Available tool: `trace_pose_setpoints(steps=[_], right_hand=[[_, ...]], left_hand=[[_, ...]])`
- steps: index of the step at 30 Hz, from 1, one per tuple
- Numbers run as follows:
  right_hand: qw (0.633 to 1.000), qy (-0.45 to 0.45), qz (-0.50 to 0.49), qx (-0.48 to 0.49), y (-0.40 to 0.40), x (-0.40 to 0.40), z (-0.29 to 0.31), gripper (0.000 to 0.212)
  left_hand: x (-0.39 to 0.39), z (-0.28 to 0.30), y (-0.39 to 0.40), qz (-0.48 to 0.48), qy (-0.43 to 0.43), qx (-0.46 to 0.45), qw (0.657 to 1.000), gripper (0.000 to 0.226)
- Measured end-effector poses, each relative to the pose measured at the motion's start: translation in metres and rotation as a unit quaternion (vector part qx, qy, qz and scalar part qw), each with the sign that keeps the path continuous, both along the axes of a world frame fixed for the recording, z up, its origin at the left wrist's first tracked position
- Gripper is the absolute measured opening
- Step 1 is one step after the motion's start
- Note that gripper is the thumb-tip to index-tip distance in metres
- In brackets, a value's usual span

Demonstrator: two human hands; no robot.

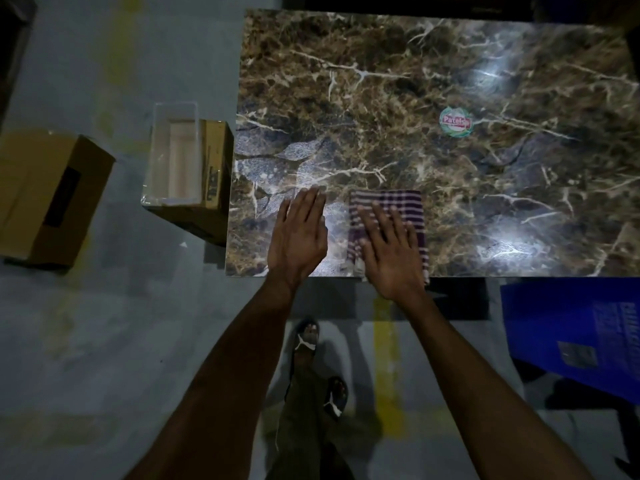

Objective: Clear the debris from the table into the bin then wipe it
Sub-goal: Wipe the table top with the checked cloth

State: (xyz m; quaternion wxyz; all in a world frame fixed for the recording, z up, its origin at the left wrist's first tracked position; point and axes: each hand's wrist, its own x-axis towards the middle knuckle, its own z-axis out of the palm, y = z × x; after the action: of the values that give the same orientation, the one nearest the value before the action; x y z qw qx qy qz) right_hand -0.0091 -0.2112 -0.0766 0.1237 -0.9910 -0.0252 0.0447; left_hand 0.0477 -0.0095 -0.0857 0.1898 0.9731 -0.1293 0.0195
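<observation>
A dark marble-patterned table (433, 81) fills the upper right of the head view. A folded purple-and-white striped cloth (405, 206) lies near its front edge. My right hand (389, 249) rests flat on the cloth with fingers spread, not gripping it. My left hand (299, 237) lies flat on the bare tabletop just left of the cloth, fingers together and extended. A clear plastic bin (173, 161) sits on a cardboard box (214, 174) at the table's left end. A round green and red sticker (456, 122) shows on the tabletop.
An open cardboard box (48, 195) lies on the floor to the far left. A blue box (575, 337) stands on the floor at the right, below the table's front edge. My feet in sandals (311, 341) are on the grey floor with yellow stripes.
</observation>
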Motion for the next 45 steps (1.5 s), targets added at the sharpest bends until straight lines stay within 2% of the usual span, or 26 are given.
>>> trace_pose_setpoints(steps=[5, 8, 10, 12, 16, 20, 22, 26, 30, 35, 37, 41, 43, 45], right_hand=[[0.995, -0.009, -0.104, 0.005, 0.021, 0.046, -0.003, 0.058], [0.999, -0.011, -0.047, 0.008, 0.040, 0.039, -0.007, 0.058], [1.000, -0.010, 0.017, 0.010, 0.036, 0.016, -0.006, 0.057], [0.999, -0.007, 0.034, 0.010, 0.021, -0.006, -0.005, 0.057], [0.998, 0.011, -0.056, 0.015, -0.013, -0.002, 0.000, 0.057], [0.992, -0.002, -0.126, 0.017, 0.003, 0.045, 0.000, 0.058], [0.994, -0.003, -0.111, 0.015, 0.021, 0.052, -0.002, 0.058], [1.000, 0.004, 0.012, 0.012, 0.017, 0.011, -0.002, 0.058], [0.999, 0.022, -0.042, 0.016, -0.016, -0.008, 0.002, 0.057], [0.991, 0.016, -0.131, 0.020, 0.005, 0.052, 0.002, 0.057], [0.994, 0.013, -0.109, 0.019, 0.025, 0.065, 0.001, 0.057], [1.000, 0.007, 0.015, 0.011, 0.033, 0.037, 0.001, 0.058], [1.000, 0.013, 0.019, 0.008, 0.023, 0.022, 0.004, 0.058], [0.999, 0.025, -0.021, 0.006, 0.016, 0.025, 0.007, 0.057]], left_hand=[[0.001, 0.000, -0.001, 0.007, -0.009, 0.013, 1.000, 0.052], [0.001, 0.002, -0.001, 0.012, 0.008, 0.020, 1.000, 0.053], [0.003, 0.002, -0.001, 0.010, 0.024, 0.022, 0.999, 0.053], [0.003, 0.002, -0.001, 0.011, 0.029, 0.017, 0.999, 0.054], [0.003, 0.004, 0.000, 0.013, 0.036, 0.004, 0.999, 0.055], [0.003, 0.005, 0.000, 0.013, 0.029, 0.004, 0.999, 0.053], [0.003, 0.006, 0.001, 0.013, 0.027, 0.004, 1.000, 0.053], [0.002, 0.006, 0.000, 0.006, 0.026, 0.004, 1.000, 0.052], [0.004, 0.007, 0.000, 0.010, 0.032, -0.001, 0.999, 0.054], [0.005, 0.002, 0.002, 0.020, 0.025, -0.010, 0.999, 0.058], [0.007, 0.002, 0.002, 0.038, 0.029, -0.012, 0.999, 0.058], [0.007, 0.004, 0.000, 0.045, 0.035, -0.017, 0.998, 0.054], [0.007, 0.005, 0.000, 0.043, 0.039, -0.008, 0.998, 0.054], [0.009, 0.006, 0.002, 0.040, 0.044, 0.000, 0.998, 0.054]])
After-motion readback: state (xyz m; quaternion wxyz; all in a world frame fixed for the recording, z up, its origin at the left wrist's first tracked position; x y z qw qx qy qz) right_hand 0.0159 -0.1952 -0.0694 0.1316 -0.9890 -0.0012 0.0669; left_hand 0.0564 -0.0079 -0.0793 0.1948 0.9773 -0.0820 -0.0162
